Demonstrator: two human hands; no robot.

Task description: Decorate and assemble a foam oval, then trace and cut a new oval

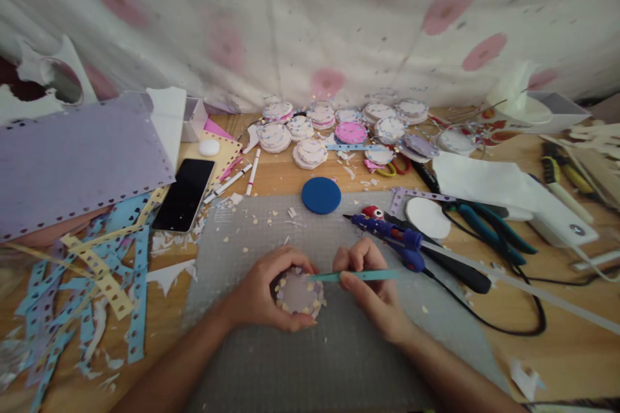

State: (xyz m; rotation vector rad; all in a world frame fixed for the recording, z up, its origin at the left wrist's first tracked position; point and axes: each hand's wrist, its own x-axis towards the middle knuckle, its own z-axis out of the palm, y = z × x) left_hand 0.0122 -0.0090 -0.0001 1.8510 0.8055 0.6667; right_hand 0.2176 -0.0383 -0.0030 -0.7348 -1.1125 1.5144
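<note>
My left hand (276, 290) curls around the edge of a small round paper disc (296, 292), whose rim carries pale yellow and lilac heart-shaped cut-outs. Between the fingers and thumb of my right hand (367, 284) is a pair of teal tweezers (372, 275). The tweezers' tip touches the upper right rim of the disc; whether it grips a piece there is too small to tell. Both hands are above the grey cutting mat (252, 361). Just beyond them lies a flat blue disc (321, 195).
Several decorated paper discs (310, 152) stand in stacks at the back. Rightward lie a blue glue gun (387, 230) with its cord, teal-handled pliers (489, 232) and a white disc (427, 217). A phone (185, 195) and punched paper strips (138, 297) are at left.
</note>
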